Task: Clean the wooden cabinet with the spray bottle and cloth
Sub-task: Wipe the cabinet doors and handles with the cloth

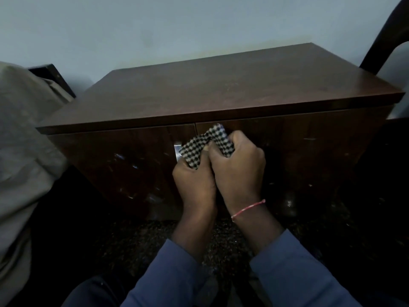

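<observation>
No text, label, brand, number or sign can be read anywhere in the view

A pale blue-grey wall (pixel 155 29) rises ahead of me, with beige fabric (pixel 20 151) bunched at its left, a dark curved chair frame (pixel 382 34) at its right, and dark speckled flooring (pixel 137 244) spread below it.
</observation>
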A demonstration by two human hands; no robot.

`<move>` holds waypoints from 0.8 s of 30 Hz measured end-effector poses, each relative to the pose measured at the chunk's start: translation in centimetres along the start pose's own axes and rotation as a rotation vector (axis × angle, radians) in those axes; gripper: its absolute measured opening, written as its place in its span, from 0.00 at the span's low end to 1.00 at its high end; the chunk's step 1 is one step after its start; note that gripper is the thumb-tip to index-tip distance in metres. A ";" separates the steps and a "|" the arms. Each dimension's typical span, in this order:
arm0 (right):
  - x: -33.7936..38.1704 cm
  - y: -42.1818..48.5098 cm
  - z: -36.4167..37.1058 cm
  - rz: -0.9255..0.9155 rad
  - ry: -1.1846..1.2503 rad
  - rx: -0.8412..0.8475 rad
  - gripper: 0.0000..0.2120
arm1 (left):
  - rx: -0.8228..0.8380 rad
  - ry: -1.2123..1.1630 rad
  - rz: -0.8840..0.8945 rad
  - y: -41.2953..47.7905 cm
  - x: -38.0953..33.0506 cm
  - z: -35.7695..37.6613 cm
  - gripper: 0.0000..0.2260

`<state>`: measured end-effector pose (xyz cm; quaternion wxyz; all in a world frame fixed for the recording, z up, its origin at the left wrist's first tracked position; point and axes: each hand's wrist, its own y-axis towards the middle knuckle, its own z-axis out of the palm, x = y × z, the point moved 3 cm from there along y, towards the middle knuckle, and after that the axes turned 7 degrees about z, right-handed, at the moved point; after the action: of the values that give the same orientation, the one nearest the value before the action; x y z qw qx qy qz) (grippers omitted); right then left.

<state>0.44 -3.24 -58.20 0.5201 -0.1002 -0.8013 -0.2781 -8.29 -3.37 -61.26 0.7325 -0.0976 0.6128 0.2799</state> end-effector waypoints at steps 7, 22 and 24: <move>-1.3 0.7 -0.1 0.239 0.390 0.009 0.10 | 0.042 0.148 0.202 1.1 -1.4 0.5 0.02; -3.3 -1.1 0.6 0.382 0.696 0.115 0.05 | 0.106 0.058 0.123 -0.2 -0.2 -0.1 0.03; -3.1 -0.9 0.7 0.390 0.684 0.111 0.05 | 0.102 0.057 0.123 -0.1 -0.2 -0.1 0.02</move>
<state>0.89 -3.26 -61.51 0.8046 -0.1237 -0.5616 -0.1479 -8.30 -3.55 -61.14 0.7001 -0.0302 0.6518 0.2900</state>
